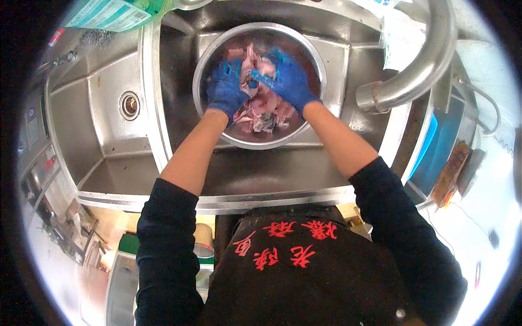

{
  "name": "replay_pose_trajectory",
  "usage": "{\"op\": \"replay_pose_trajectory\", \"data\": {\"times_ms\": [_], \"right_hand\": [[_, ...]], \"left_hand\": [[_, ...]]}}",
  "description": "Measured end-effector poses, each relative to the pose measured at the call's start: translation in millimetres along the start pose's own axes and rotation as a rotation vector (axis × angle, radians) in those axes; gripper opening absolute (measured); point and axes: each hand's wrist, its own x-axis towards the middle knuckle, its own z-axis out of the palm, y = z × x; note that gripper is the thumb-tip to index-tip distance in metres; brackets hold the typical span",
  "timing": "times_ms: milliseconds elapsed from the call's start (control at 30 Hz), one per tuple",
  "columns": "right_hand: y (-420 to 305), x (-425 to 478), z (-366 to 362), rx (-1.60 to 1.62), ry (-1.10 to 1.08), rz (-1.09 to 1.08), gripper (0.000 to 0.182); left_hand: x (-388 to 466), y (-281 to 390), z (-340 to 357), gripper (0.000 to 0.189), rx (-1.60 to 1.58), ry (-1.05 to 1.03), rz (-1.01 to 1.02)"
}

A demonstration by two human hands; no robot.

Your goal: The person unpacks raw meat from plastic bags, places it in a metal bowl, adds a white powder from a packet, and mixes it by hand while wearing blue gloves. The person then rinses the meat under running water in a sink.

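A round stainless steel bowl stands in the right sink basin with raw fish pieces in it. Some pieces are pink flesh, and one near the front shows dark, speckled skin. My left hand, in a blue glove, grips pieces at the bowl's left side. Opposite it, my right hand, gloved the same way, has its thumb and fingers around pale pieces. Both hands are inside the bowl, close together, with fish between them. The fingertips are partly hidden among the pieces.
A second sink basin with a drain lies to the left. Its divider runs beside the bowl. A thick metal pipe curves in from the right. At the upper left is a green plastic container bearing a label.
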Motion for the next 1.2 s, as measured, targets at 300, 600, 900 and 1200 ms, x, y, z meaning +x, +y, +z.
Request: {"op": "replay_pose_trajectory", "data": {"times_ms": [300, 600, 900, 1200], "right_hand": [[78.0, 25.8, 95.5, 0.406, 0.1, -0.033, 0.05], [60.6, -26.4, 93.8, -0.124, 0.192, 0.014, 0.043], [29.1, -38.4, 17.7, 0.119, 0.045, 0.027, 0.051], [54.0, -7.8, 77.4, 0.845, -0.237, 0.384, 0.048]], "left_hand": [[41.2, -19.2, 56.1, 0.035, -0.539, -0.143, -0.117], [-40.0, 9.0, 53.6, 0.063, 0.395, 0.131, 0.236], [-33.4, 7.4, 7.3, 0.073, 0.205, -0.086, 0.135], [-2.2, -33.6, 60.1, 0.07, -0.502, -0.248, 0.043]]}}
